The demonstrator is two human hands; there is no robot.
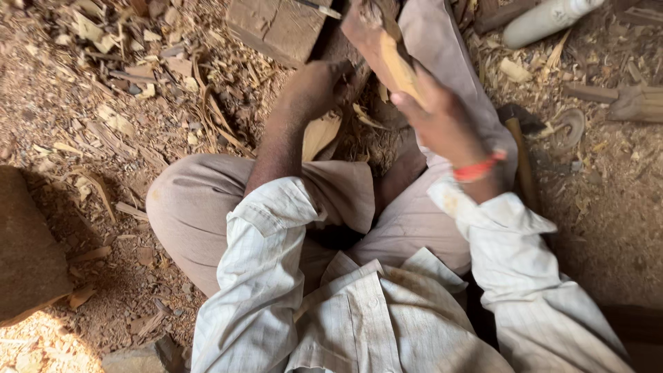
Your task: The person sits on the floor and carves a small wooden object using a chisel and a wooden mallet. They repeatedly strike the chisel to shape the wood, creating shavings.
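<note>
A person sits cross-legged on bare ground littered with wood shavings [103,117], seen from above. The right hand [442,121] is raised, its fingers [414,103] wrapped closed around a pale wooden handle [400,65], which runs up and away from the knuckles toward the top of the view; the upper end is blurred, so what it carries cannot be told. An orange band [476,168] circles that wrist. The left hand [318,86] is lower and to the left of the handle, its fingers curled down in shadow; whether they grip anything cannot be made out. Just beyond those fingertips stands a wooden block [276,27]. A curled wood chip [319,135] lies just under the left wrist. Past the right fingers, well apart, lies a pale bottle [545,19].
</note>
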